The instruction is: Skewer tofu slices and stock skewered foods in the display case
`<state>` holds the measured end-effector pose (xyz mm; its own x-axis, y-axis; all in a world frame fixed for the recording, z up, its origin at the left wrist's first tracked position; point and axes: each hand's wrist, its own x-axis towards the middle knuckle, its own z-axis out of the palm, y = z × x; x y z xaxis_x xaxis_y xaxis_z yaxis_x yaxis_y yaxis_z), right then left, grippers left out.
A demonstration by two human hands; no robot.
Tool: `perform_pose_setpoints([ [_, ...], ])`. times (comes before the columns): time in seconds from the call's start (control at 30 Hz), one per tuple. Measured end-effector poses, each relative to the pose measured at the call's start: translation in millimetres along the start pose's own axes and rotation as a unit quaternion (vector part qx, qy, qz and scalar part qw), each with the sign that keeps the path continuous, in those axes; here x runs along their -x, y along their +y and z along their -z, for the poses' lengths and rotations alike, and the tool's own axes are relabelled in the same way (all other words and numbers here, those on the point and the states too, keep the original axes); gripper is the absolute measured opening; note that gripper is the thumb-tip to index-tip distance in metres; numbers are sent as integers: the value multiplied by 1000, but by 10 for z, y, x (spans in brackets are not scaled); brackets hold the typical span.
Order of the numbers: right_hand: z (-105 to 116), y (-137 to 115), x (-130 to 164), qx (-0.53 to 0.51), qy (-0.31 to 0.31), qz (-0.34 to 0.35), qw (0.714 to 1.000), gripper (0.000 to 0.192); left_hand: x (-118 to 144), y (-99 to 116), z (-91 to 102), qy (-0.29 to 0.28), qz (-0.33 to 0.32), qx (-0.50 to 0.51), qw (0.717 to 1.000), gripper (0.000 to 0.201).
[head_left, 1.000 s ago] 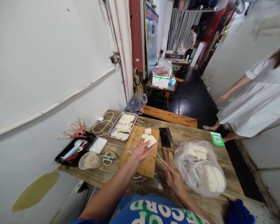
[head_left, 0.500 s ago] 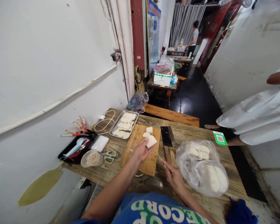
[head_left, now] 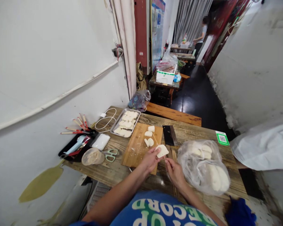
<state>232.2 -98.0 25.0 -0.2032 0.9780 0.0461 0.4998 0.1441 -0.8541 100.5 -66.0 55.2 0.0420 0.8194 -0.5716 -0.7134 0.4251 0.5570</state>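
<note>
My left hand is closed on a white slice of steamed bun over the near right part of the wooden cutting board. My right hand pinches the lower end of a thin wooden skewer, which runs through the slice and sticks out beyond its far side. Several more white bun pieces lie on the board. Right of it rests a cleaver, its handle partly hidden. Loose skewers lie beside my right hand.
A clear tray of skewered slices stands behind the board. Plastic bags of buns sit on the right. Scissors, a tub and a black box are left. A person stands far back.
The skewer now passes through the slice, and my right hand has come close to its near edge. Both hands moved slightly. The white-clothed person on the right has moved nearer.
</note>
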Motion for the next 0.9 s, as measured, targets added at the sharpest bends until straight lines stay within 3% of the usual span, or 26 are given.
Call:
perform_pose_setpoints([
  [0.1, 14, 25, -32, 8, 1, -11, 1000, 36, -4, -152, 61, -19, 21, 13, 1000, 18],
  [0.17, 19, 87, -20, 11, 7, -18, 1000, 36, -93, -120, 180, 4, 19, 7, 1000, 23],
  [0.23, 17, 180, 14, 17, 3, -27, 999, 36, -263, 23, 356, 92, -5, -34, 995, 23],
  [0.27, 12, 233, 36, 21, -4, -30, 999, 37, -374, 122, 454, 173, -16, -70, 982, 20],
  [0.3, 4, 286, 59, 27, -13, -32, 999, 37, -497, 227, 549, 214, -12, -92, 972, 18],
  [0.4, -35, 420, 121, 52, -32, -38, 997, 37, -886, 492, 753, 267, 54, -144, 951, 34],
  [0.53, -94, 500, 160, 82, -64, -44, 994, 37, -1302, 603, 774, 270, 124, -208, 932, 43],
  [0.67, -124, 507, 172, 101, -99, -53, 989, 35, -1526, 628, 725, 250, 162, -234, 925, 19],
  [0.73, -126, 495, 172, 92, -98, -55, 989, 34, -1560, 677, 747, 239, 186, -230, 925, 11],
  [0.9, -120, 399, 153, 44, -87, -49, 994, 34, -1366, 782, 901, 179, 215, -162, 946, 16],
])
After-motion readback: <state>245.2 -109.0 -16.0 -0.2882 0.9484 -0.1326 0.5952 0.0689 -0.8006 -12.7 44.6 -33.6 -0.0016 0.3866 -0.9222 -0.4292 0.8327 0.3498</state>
